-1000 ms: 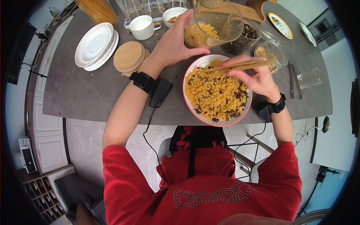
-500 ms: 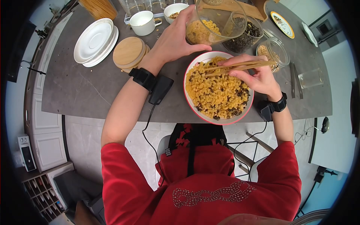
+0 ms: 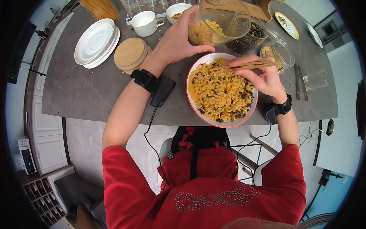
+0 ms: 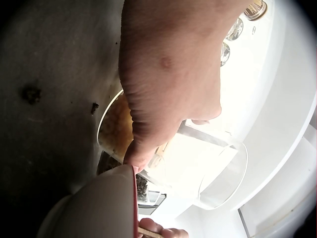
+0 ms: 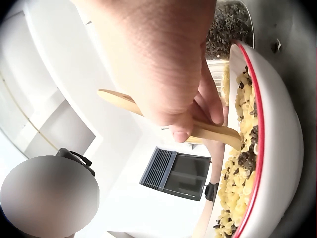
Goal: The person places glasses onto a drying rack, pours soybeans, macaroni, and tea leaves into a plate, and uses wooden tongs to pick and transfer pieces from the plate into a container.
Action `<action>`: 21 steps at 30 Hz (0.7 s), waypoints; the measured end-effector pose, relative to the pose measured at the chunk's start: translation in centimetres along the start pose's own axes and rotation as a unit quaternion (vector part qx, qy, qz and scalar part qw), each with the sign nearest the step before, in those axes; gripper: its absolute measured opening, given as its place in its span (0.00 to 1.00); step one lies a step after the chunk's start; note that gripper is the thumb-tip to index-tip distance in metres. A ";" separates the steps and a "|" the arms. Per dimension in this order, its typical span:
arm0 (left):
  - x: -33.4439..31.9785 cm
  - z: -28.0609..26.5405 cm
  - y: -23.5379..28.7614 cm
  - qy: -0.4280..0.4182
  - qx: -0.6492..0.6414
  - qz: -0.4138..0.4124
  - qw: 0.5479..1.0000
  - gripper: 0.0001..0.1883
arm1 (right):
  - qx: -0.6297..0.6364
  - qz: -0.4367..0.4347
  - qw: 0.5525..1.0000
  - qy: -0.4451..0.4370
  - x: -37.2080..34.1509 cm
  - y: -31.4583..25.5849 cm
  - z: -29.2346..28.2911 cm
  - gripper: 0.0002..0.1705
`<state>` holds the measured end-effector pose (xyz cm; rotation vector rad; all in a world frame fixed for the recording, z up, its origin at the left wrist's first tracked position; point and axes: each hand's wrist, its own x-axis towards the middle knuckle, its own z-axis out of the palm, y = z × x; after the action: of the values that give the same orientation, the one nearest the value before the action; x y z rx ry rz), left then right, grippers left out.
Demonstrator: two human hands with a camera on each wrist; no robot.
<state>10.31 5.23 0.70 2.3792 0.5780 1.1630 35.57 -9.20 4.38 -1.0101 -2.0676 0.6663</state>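
Note:
My left hand point(image 3: 177, 45) grips a clear glass jar point(image 3: 232, 28) with yellow macaroni point(image 3: 202, 33) in its bottom, beside the bowl's far rim. In the left wrist view the thumb overlaps the rim of the bowl point(image 4: 99, 206). My right hand point(image 3: 263, 79) pinches wooden tongs point(image 3: 271, 64) between thumb and fingers over the bowl. Their two arms lie close together, and in the right wrist view the tip reaches into the pasta. The white, red-rimmed bowl point(image 5: 283, 124) is full of macaroni mixed with dark bits point(image 3: 221, 91).
Behind the bowl stand a jar of dark dried bits point(image 3: 244, 44) and an open jar of grains point(image 3: 282, 53). Metal tongs point(image 3: 301, 82) and a glass point(image 3: 315, 80) lie at right. Wooden lids point(image 3: 130, 53), stacked saucers point(image 3: 94, 40) and a white cup point(image 3: 144, 23) are at left.
The arms of the wooden tongs have come closer together over the pasta. The left hand keeps its hold on the jar. The head view has shifted slightly.

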 end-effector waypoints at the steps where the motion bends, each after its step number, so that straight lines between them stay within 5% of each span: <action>1: -0.2 0.0 -0.1 0.000 0.000 -0.003 1.000 0.56 | -0.006 -0.007 1.000 0.001 -0.1 0.2 0.0 0.12; 10: -0.3 0.1 -0.2 -0.009 0.026 -0.015 0.999 0.57 | 0.021 0.004 0.999 0.036 -0.4 -0.1 -0.1 0.12; 12: -0.2 0.1 -0.1 -0.008 0.012 -0.011 1.000 0.56 | 0.184 0.009 0.983 0.007 -0.6 -0.2 0.3 0.12; 19: -0.2 0.0 -0.1 -0.003 0.030 -0.015 0.999 0.56 | 0.163 -0.033 0.975 -0.147 0.4 -1.0 0.4 0.12; 21: 0.1 0.0 -0.1 0.000 0.010 0.019 1.000 0.56 | 0.132 -0.011 0.985 -0.109 0.3 -1.5 0.7 0.12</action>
<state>10.37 5.34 0.70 2.4161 0.5494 1.1787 34.21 -9.89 5.08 -0.7907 -2.1004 1.0488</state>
